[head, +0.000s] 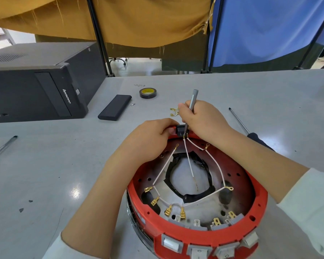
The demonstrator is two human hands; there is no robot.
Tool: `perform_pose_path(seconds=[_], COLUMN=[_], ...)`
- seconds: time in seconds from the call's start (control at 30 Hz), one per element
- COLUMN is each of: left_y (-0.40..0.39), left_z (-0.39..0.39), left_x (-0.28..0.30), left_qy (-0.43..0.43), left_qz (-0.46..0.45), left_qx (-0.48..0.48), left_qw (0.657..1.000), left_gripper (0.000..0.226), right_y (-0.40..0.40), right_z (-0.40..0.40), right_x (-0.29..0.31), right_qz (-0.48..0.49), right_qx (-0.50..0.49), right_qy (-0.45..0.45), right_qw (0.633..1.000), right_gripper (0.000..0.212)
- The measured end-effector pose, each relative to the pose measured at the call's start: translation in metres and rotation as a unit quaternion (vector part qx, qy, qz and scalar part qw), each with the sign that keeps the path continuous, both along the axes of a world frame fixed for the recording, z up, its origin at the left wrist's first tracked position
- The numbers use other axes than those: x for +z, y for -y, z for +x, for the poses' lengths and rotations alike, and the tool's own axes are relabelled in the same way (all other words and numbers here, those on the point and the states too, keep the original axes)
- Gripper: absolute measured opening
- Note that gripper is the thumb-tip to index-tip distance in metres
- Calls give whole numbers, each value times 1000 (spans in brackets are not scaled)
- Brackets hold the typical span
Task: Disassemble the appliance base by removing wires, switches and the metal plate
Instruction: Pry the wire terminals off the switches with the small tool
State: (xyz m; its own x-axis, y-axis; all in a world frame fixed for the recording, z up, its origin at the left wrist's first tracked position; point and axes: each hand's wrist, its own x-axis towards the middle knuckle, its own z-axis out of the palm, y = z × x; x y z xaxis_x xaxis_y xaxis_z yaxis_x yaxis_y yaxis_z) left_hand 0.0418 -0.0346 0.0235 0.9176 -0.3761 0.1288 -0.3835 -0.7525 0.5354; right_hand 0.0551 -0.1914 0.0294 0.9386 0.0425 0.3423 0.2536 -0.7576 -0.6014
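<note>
1. the round red plastic appliance base [258, 200] is lying open side up on the smooth grey table [45, 165], at 6 o'clock in view.
2. thin white wires with brass crimp terminals [165, 170] are trailing loose across its dull metal plate [204, 210]; grey rocker switches [171, 243] are lining the near rim.
3. the left hand [150, 139] is curling its fingers on the rim at 12 o'clock, pinching a small black switch block [180, 130].
4. the right hand [204, 118] is gripping a slim grey metal screwdriver [193, 101], tip down at that block.
5. a black tape roll [148, 93] is sitting farther back at 12 o'clock.
</note>
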Motion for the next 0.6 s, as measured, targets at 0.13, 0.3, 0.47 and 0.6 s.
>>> perform_pose_path(seconds=[0.13,0.3,0.47,0.6], left_y=[-1,0,-1,0], left_z=[0,-1,-1,-1], left_x=[0,1,1,1], left_qy=[0,2,4,2], left_qz=[-3,-3,-1,-1], left_qx=[-3,-7,-7,-6], left_qw=[1000,1000,1000,1000], left_gripper=[30,32,31,30], right_y=[4,5,5,6], right_z=[-7,-12,-11,-9], right_x=[-2,-4,-3,-3], right_qz=[64,40,45,57], right_qx=[7,24,32,39], right_qy=[57,90,88,57], right_qw=[996,995,995,996], right_gripper=[40,43,43,42])
